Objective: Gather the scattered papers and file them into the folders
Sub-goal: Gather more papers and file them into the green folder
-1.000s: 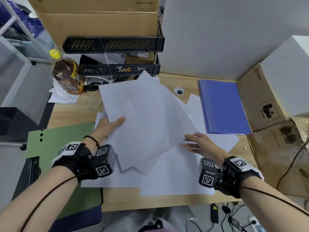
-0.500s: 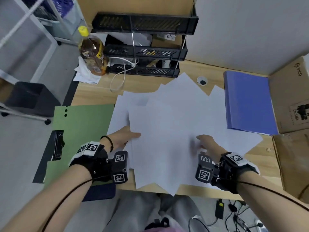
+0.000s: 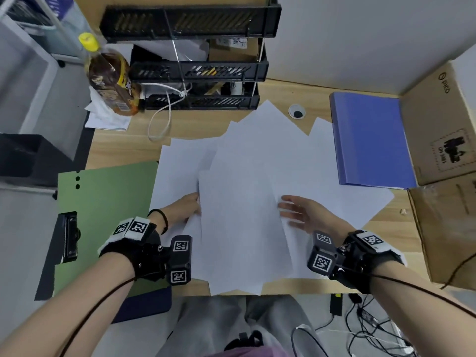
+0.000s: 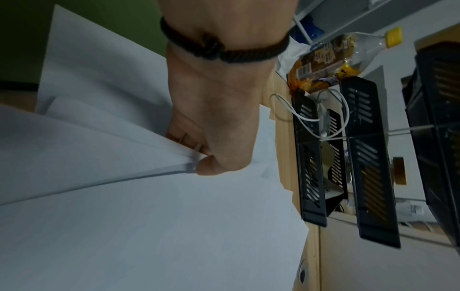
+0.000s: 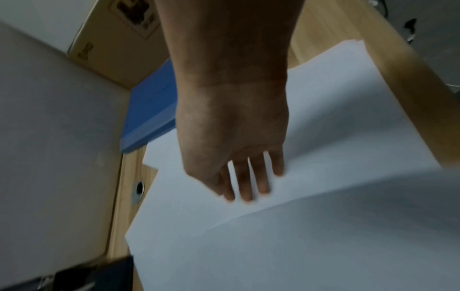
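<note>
Several white paper sheets [image 3: 257, 163] lie fanned over the middle of the wooden desk [image 3: 121, 150]. My left hand [image 3: 186, 206] pinches the left edge of a small stack of sheets [image 4: 124, 157] between thumb and curled fingers. My right hand [image 3: 296, 211] lies flat with straight fingers [image 5: 248, 189] on the papers at the stack's right edge. A green folder [image 3: 103, 215] lies open at the left. A closed blue folder [image 3: 371, 140] lies at the right, over one sheet's corner.
A black tiered letter tray [image 3: 195, 73] stands at the back, a brown drink bottle [image 3: 110, 76] and a white cable [image 3: 164, 112] beside it. Cardboard boxes [image 3: 443, 124] line the right side. A cable hole [image 3: 297, 112] sits behind the papers.
The lifted sheets have come down toward the desk's near edge and squared up. My left hand followed with them; my right hand slid left onto the stack's edge.
</note>
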